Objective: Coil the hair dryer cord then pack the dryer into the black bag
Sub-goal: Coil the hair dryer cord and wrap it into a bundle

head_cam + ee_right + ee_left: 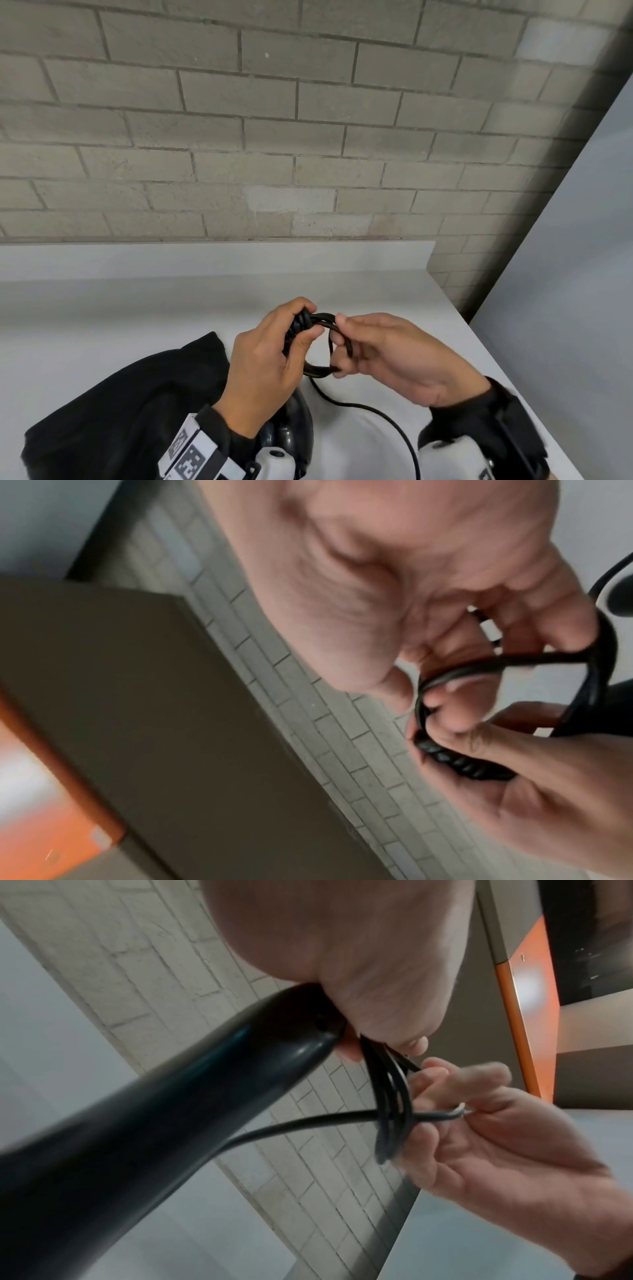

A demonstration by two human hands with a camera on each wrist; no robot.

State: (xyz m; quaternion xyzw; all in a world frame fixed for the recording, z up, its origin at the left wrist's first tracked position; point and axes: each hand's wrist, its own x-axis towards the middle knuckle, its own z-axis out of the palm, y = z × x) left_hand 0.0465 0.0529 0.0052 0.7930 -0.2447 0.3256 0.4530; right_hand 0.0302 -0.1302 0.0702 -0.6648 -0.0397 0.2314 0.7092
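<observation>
My left hand [274, 346] grips the end of the black hair dryer's handle [164, 1104] together with a few coiled loops of its black cord [323, 342]. My right hand [373, 346] pinches the opposite side of the loops [394, 1110], fingers curled round the cord. In the right wrist view the ribbed strain relief [455, 761] sits under the left thumb. The dryer body [291, 435] hangs below my left wrist, mostly hidden. A loose length of cord [394, 428] trails down toward the bottom edge. The black bag [130, 411] lies crumpled on the counter at lower left.
A white counter [171, 308] with a low backsplash runs under a grey brick wall [274, 120]. The counter's right edge [496, 370] slants beside a pale panel [565, 274]. An orange-edged fixture [524, 1010] shows in the wrist views.
</observation>
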